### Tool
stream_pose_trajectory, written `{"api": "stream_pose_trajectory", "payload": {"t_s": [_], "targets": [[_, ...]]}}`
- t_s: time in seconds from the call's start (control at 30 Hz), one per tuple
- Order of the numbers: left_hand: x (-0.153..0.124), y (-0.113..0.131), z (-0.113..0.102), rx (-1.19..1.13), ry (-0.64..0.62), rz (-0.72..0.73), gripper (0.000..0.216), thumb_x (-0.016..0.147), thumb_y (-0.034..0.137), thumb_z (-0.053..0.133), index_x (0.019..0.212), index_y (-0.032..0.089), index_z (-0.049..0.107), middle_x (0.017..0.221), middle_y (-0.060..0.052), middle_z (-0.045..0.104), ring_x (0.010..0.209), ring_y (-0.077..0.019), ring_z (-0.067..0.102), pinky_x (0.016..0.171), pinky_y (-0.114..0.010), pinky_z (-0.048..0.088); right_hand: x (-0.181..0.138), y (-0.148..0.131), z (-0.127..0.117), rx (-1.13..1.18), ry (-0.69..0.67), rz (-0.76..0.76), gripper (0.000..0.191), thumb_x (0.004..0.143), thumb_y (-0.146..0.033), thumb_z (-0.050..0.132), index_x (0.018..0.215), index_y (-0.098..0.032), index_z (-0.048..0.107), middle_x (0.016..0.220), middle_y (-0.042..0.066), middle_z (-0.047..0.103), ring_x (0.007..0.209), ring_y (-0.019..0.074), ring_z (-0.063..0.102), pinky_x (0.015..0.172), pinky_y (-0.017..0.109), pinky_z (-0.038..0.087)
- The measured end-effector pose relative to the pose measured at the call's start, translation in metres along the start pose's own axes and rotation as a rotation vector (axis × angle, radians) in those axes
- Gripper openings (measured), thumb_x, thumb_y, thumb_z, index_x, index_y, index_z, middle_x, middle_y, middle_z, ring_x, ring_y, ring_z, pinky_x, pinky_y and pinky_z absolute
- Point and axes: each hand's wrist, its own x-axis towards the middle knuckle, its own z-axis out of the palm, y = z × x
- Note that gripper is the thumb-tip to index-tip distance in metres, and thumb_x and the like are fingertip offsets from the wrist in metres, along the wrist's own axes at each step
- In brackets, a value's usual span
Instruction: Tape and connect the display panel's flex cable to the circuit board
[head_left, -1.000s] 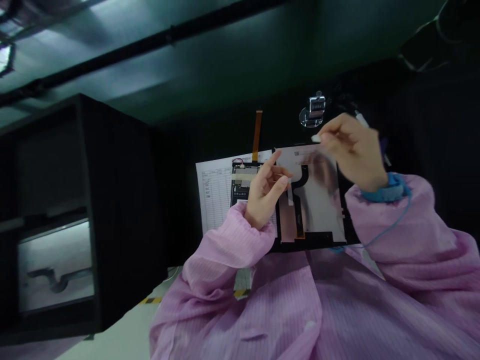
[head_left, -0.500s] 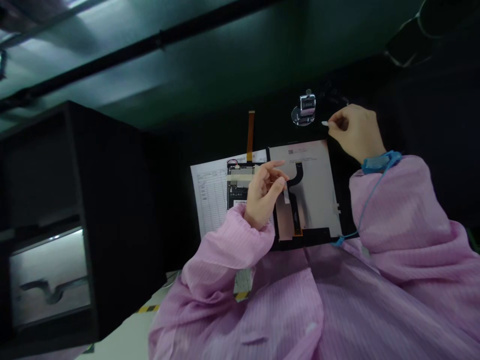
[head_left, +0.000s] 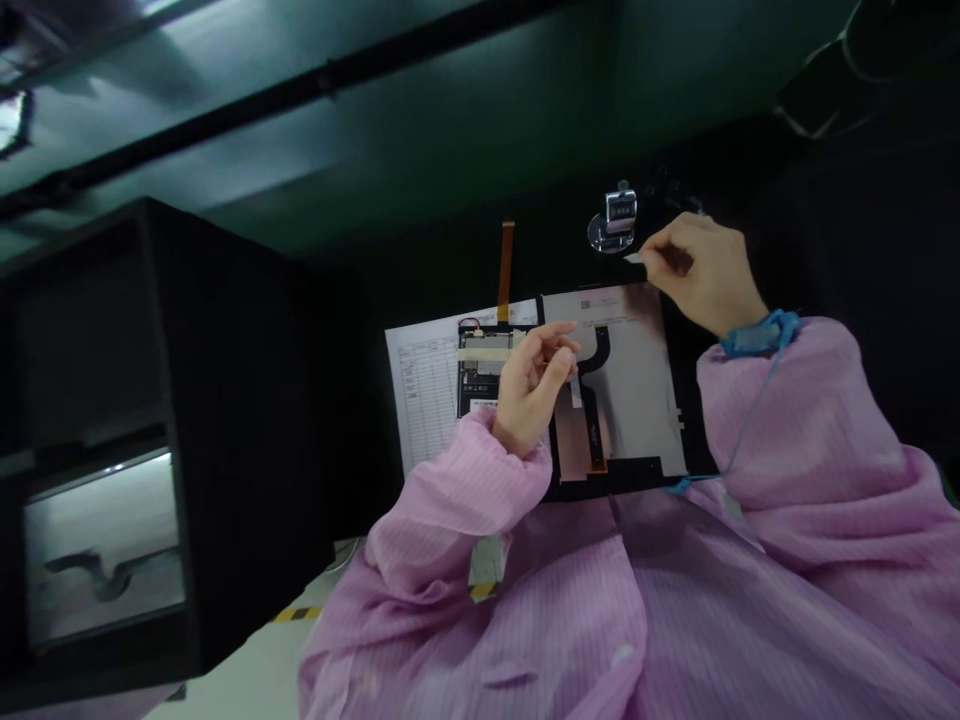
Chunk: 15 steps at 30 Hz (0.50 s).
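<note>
A flat silvery display panel (head_left: 637, 400) with a dark ribbon cable (head_left: 592, 425) lies before me. My left hand (head_left: 534, 385) is over its left side, thumb and fingers closed on a narrow pale strip (head_left: 577, 392) that extends down against the panel. Whether the strip also sticks to the panel, I cannot tell. Above the panel's upper right corner, my right hand (head_left: 701, 270) pinches a small white piece (head_left: 634, 258) between thumb and forefinger. Left of the panel is an opened device body (head_left: 480, 375) with a circuit board, partly hidden by my left hand; an orange-brown flex cable (head_left: 506, 270) stretches upward from it.
A chrome tally counter (head_left: 620, 212) stands beyond the panel. A printed form (head_left: 424, 400) lies under the device body. At left is a black box-like housing (head_left: 240, 440) with a lit screen (head_left: 105, 550). A blue wrist strap (head_left: 761, 335) with a coiled cord circles my right wrist.
My right hand has shifted slightly left and down with the white piece, nearer the panel's top edge. My left hand keeps its place over the panel. The whole view has drifted slightly.
</note>
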Motion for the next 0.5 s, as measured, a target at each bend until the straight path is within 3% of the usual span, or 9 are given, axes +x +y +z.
{"api": "stream_pose_trajectory", "payload": {"t_s": [0.1, 0.23, 0.37, 0.5], "targets": [[0.005, 0.001, 0.001, -0.089, 0.009, -0.100, 0.032, 0.093, 0.045, 0.064, 0.111, 0.019, 0.063, 0.091, -0.004, 0.070, 0.071, -0.0112, 0.066, 0.062, -0.022, 0.056, -0.006, -0.031, 0.005, 0.083, -0.053, -0.221, 0.010, 0.089, -0.020, 0.057, 0.086, -0.018, 0.066, 0.085, 0.004, 0.064, 0.075, 0.0167, 0.060, 0.069, 0.031, 0.051], [0.009, 0.002, 0.001, -0.173, -0.047, -0.300, 0.044, 0.092, 0.060, 0.059, 0.092, 0.016, 0.063, 0.074, -0.003, 0.069, 0.054, -0.0102, 0.063, 0.047, -0.021, 0.051, -0.014, -0.057, 0.016, 0.064, -0.137, -0.465, 0.017, 0.095, -0.020, 0.052, 0.087, -0.017, 0.066, 0.087, 0.005, 0.067, 0.083, 0.0183, 0.060, 0.074, 0.032, 0.051], [0.010, 0.005, -0.001, -0.205, -0.070, -0.389, 0.039, 0.091, 0.052, 0.065, 0.080, 0.015, 0.062, 0.068, -0.001, 0.066, 0.050, -0.0077, 0.060, 0.045, -0.018, 0.048, -0.018, -0.062, 0.018, 0.030, -0.169, -0.479, 0.021, 0.098, -0.023, 0.050, 0.087, -0.019, 0.068, 0.087, 0.005, 0.067, 0.083, 0.0187, 0.061, 0.074, 0.033, 0.051], [0.010, 0.007, -0.002, -0.240, -0.087, -0.380, 0.026, 0.089, 0.038, 0.070, 0.081, 0.015, 0.062, 0.070, 0.000, 0.068, 0.053, -0.0071, 0.062, 0.048, -0.016, 0.049, -0.018, -0.063, 0.014, 0.131, -0.220, -0.378, 0.020, 0.098, -0.024, 0.051, 0.089, -0.019, 0.068, 0.089, 0.005, 0.068, 0.085, 0.0182, 0.062, 0.075, 0.032, 0.052]]}}
